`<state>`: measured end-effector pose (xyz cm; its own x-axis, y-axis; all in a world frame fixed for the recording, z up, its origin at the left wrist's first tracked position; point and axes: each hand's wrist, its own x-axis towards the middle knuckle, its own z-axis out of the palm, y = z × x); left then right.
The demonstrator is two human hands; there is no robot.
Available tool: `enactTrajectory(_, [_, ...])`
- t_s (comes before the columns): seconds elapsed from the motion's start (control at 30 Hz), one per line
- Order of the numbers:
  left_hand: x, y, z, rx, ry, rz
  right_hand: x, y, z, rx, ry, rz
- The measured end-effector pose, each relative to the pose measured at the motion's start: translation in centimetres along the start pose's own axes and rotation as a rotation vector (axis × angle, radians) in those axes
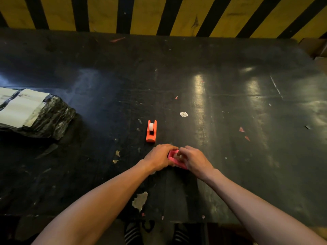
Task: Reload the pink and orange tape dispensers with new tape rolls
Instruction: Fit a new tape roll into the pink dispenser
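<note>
Just beyond both hands (pixel 177 157), orange dispenser (pixel 151 131) stands apart.

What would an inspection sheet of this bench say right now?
Surface: dark scratched worktable, worn patches, glare.
Job's things: small orange plastic tape dispenser standing free, white roll inside; small pink plastic tape dispenser held between both hands, something pale inside.
Clutter: black plastic-wrapped parcel with white labels at left; round white sticker; paper scraps.
Hands: left hand grips the pink dispenser; right hand fingers at its top.
Cables: nothing seen.
Surroundings: yellow-and-black striped wall behind.
</note>
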<state>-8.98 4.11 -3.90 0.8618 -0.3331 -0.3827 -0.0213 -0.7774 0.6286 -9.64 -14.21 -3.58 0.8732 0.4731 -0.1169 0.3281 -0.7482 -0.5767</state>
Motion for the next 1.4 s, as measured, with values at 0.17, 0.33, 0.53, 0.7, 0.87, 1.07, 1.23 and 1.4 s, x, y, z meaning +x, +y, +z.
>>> enactTrajectory(0.17, [-0.1, 0.4, -0.2, 0.027, -0.009, -0.001, 0.7, 0.2, -0.9, 0.213, -0.012, 0.315])
enactTrajectory(0.33, [-0.3, 0.5, -0.2, 0.049, -0.003, -0.003, 0.1, 0.4, -1.0, 0.345, 0.065, 0.454])
enactTrajectory(0.53, [-0.3, 0.6, -0.2, 0.1, -0.008, -0.002, -1.3, 1.6, -1.4, 0.359, 0.105, 0.527])
enactTrajectory(0.7, [-0.2, 0.8, -0.2, 0.114, -0.019, -0.014, -2.3, 2.0, -1.4, 0.408, 0.128, 0.555])
enactTrajectory(0.87, [-0.2, 0.9, -0.2, 0.114, -0.026, -0.03, -3.6, 2.8, -1.2, 0.481, 0.158, 0.622])
enactTrajectory(1.07, [-0.1, 0.9, -0.2, 0.125, -0.036, -0.03, -3.6, 2.8, -0.8, 0.536, 0.166, 0.636])
enactTrajectory(1.23, [-0.1, 0.9, -0.2, 0.128, -0.039, -0.031, -3.5, 3.2, 0.0, 0.556, 0.163, 0.672])
enactTrajectory(1.4, [-0.1, 0.7, 0.0, 0.101, -0.031, -0.035, -2.7, 3.0, 1.5, 0.523, 0.185, 0.707])
